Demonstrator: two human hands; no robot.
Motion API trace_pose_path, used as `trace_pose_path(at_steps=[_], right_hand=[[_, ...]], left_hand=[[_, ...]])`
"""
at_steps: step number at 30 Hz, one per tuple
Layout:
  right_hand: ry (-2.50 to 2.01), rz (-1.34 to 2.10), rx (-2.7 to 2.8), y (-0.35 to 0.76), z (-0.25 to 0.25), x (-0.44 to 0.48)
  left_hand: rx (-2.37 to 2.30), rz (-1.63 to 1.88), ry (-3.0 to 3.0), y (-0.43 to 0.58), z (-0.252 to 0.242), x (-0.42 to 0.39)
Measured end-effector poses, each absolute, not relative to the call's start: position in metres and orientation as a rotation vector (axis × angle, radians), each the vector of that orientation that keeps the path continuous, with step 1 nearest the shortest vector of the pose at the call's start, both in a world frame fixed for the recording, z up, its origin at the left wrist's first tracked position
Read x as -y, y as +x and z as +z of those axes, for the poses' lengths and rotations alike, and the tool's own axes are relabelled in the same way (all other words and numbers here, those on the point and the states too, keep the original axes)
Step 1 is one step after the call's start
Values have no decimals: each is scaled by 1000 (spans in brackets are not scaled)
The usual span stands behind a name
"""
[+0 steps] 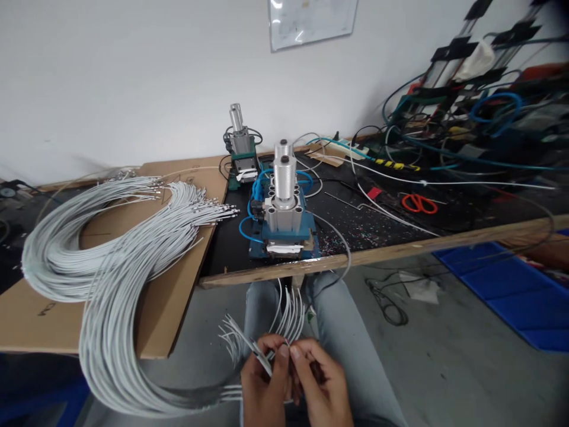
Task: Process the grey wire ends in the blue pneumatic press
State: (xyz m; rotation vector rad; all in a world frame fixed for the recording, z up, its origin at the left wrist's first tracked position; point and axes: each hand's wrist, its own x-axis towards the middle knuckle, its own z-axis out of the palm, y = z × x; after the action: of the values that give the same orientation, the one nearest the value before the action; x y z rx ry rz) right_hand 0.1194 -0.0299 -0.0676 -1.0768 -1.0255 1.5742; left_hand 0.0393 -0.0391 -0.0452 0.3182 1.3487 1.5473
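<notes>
Both of my hands are over my lap, below the table's front edge. My left hand is closed around several white cables, whose loose ends stick out above the fingers. Beside it, my right hand is closed in a pinch, its thumb and fingertips meeting the left ones at a thin cable end. The fingers hide most of that end. More white cable ends curve up between my knees. From my left side, a thick looped bundle of white cables runs onto the table.
Under the bundle lies a cardboard sheet. A pneumatic press stands at the table edge, a second press behind it. Orange-handled scissors, a bent metal rod and scraps lie rightward. A blue container is at lower right.
</notes>
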Motion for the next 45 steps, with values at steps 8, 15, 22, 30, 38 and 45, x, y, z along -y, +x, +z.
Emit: trace_pose_path(at_steps=[8,15,22,30,38,45], right_hand=[[-1125,1429,1121,118,-70,31],[-1122,1317,1186,117,-64,29],[-1139,1256,1202,116,-68,33],[-1113,1221,1441,132,-60,22],[-636,924,2259,175,-25,-22],[-762,554,1799,144,-41,-59]], left_hand=[[-1388,1550,335,37,-55,42],[-1416,1559,366,35,-46,39],[-1418,1568,390,37,-40,38],[-1318,1497,319,32,-35,33],[-1255,1493,260,17,-22,17],[-1342,1857,154,8,29,10]])
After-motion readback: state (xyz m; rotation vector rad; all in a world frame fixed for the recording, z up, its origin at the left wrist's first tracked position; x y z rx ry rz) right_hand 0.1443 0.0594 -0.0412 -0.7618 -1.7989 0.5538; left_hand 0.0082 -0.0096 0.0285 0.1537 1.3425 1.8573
